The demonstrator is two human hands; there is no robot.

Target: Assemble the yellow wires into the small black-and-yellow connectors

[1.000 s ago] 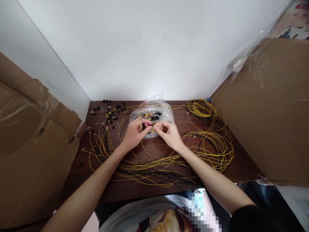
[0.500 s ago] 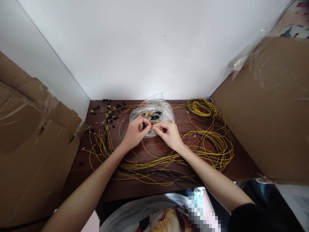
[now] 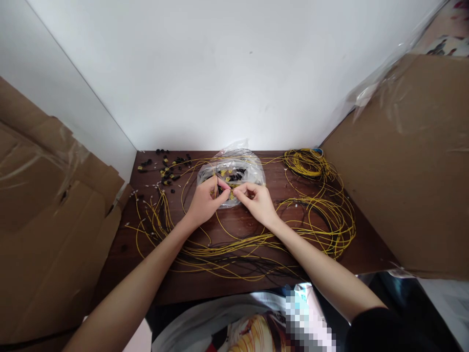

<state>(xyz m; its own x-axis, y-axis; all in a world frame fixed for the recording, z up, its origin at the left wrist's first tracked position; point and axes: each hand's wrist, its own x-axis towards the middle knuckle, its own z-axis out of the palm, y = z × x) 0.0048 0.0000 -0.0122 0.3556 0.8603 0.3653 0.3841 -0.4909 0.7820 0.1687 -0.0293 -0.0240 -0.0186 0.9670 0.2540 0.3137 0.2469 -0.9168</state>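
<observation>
Over the clear plastic bag [image 3: 252, 166] my left hand [image 3: 207, 198] is closed in a pinch on a thin wire [image 3: 217, 165], part of which rises dark behind the fingers. My right hand [image 3: 256, 200] faces it, thumb and forefinger pressed together on something too small to make out. The two sets of fingertips nearly meet, with a short thin piece between them. Inside the bag lie yellow and black small parts [image 3: 236, 176], partly hidden by my hands. Below my wrists a loose bundle of yellow and black wires [image 3: 234, 246] crosses the table.
A tighter coil of yellow wire [image 3: 306, 165] lies at the back right of the brown table [image 3: 120, 249]. Loose black and yellow parts [image 3: 170, 171] are scattered at the back left. Cardboard sheets [image 3: 47, 205] flank the left side, another cardboard panel [image 3: 410, 171] the right. A white wall [image 3: 227, 73] stands behind.
My right fingertips have shifted slightly right, leaving a little more space between the two pinches. My left hand stays almost where it was.
</observation>
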